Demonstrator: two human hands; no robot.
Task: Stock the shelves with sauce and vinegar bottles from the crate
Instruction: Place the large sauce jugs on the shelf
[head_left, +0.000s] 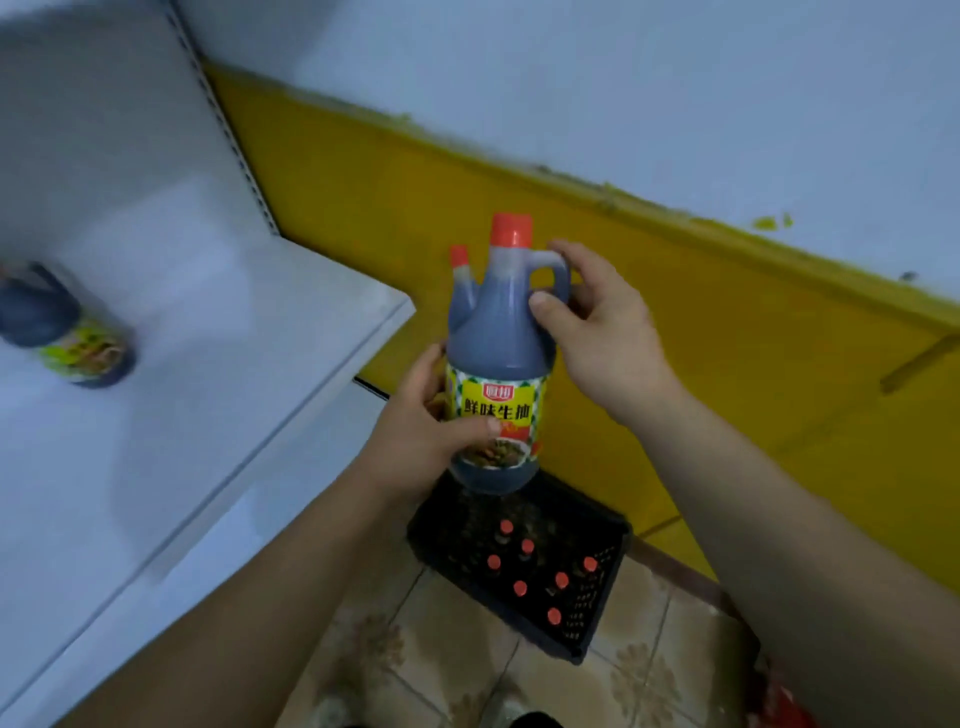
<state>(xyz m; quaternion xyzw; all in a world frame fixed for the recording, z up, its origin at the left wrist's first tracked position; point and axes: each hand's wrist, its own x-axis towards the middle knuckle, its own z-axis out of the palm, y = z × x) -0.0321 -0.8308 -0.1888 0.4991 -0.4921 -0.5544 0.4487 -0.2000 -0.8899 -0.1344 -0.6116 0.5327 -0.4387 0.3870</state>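
Left hand (415, 421) wraps the label of the upright sauce bottle (496, 332), right hand (597, 332) grips its handle; shelf (234, 338) lies leftward

Pale bluish-white upper wall (623, 78) over a broad yellow painted band (727, 338), ragged along the meeting edge, with yellow paint splashes (771, 223) just above. Dark diagonal mark (919, 364) on the band at far right. Below, beige floor tiles (415, 665) with a brown floral pattern. Blurred red object (784, 701) near the bottom right corner; dark shoe tip (535, 719) at the bottom edge.
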